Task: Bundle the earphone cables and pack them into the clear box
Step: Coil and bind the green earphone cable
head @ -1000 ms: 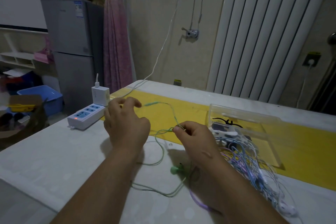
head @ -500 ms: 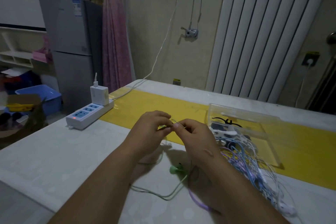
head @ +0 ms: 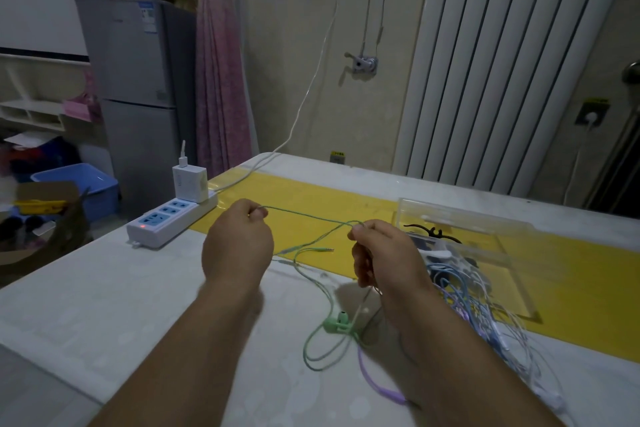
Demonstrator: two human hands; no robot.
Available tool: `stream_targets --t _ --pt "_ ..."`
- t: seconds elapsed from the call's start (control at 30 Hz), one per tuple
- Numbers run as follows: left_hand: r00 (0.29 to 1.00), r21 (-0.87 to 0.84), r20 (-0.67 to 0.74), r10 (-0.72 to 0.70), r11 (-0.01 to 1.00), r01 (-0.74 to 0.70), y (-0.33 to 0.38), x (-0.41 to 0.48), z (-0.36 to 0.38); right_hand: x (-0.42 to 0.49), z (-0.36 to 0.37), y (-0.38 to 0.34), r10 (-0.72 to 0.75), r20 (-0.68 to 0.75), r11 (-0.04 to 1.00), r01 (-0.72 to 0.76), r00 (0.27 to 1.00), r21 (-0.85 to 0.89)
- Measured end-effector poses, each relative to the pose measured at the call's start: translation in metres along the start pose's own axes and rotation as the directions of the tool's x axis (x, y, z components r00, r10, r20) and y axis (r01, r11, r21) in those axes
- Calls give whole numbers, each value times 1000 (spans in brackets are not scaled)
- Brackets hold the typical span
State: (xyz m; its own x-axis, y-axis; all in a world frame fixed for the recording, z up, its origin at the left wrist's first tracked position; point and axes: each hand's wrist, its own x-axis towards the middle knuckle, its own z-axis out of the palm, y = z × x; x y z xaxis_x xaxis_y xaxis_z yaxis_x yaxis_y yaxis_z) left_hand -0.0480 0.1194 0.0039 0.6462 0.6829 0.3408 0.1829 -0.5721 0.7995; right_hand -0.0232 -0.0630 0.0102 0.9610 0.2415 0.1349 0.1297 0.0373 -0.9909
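- left grip point(head: 239, 246) is pinching the green cable point(head: 304, 217), well left of the box point(head: 512, 236)
- right grip point(head: 388, 256) is pinching the same cable just left of the box, so it's pulled straight between the two
- rest of it droops onto the desk point(head: 104, 288), with the buds point(head: 337, 322) lying front-left of the box
- tangle of blue, purple and white cables point(head: 485, 315) spills out of the box's front
- power strip point(head: 166, 222) is far left of the box

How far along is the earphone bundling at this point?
Done: little to show; the box holds a few items, too unclear to call bundles. In hand: the left hand and right hand each pinch the green cable, stretched between them, its earbuds on the table. Left: the loose tangle by the box, unbundled.
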Motion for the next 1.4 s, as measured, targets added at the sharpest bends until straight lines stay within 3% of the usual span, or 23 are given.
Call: stream_targets --t 0.1,0.17,0.23,0.37,0.43,0.53,0.6,0.67,0.77,0.9,0.97,1.07,1.27,1.33,1.4 --pt "998 83 65 1 997 -7 0 -1 -1 1 -1 5 -46 -9 991 45 999 -127" --pt "984 69 65 165 983 -169 5 -7 -2 0 -1 7 -123 1 945 117 992 -304" --pt "927 21 83 366 929 -369 12 -14 -3 -1 0 8 -170 8 903 159 985 -400" --pt "886 116 120 449 879 -462 18 -19 -3 0 -1 10 -239 -16 865 205 971 -459" --pt "883 64 98 459 883 -466 17 -20 -1 0 -1 11 -248 -22 856 209 968 -472" --pt "802 -48 132 582 812 -581 14 -19 5 1 0 12 -256 -8 848 221 967 -482" --pt "735 2 206 646 751 -661 12 -18 11 1 0 12 -258 9 841 229 966 -489" --pt "714 83 253 653 720 -689 11 -17 16 1 1 12 -260 10 843 232 966 -486" --pt "774 62 257 579 789 -611 11 -18 18 1 2 10 -203 0 886 184 979 -426" --pt "971 -116 79 225 970 -216 5 -8 15 -1 1 6 -51 -25 989 47 998 -141" --pt "998 -168 -11 68 983 -69 1 -1 11 -4 0 2 15 -9 1000 -15 1000 -17" --pt "994 -159 -91 -54 987 39 -2 4 4 -6 1 -2 80 41 991 -84 996 100" --pt "980 -96 -156 -122 990 108 -1 4 -3 -5 0 -4 5 53 998 -8 999 61" --pt "989 -10 -139 -46 999 45 1 0 -5 -2 0 -1 -20 39 1000 20 999 20" --pt "989 8 -96 112 994 -112 5 -6 -5 0 0 3 -50 22 998 51 998 -34"
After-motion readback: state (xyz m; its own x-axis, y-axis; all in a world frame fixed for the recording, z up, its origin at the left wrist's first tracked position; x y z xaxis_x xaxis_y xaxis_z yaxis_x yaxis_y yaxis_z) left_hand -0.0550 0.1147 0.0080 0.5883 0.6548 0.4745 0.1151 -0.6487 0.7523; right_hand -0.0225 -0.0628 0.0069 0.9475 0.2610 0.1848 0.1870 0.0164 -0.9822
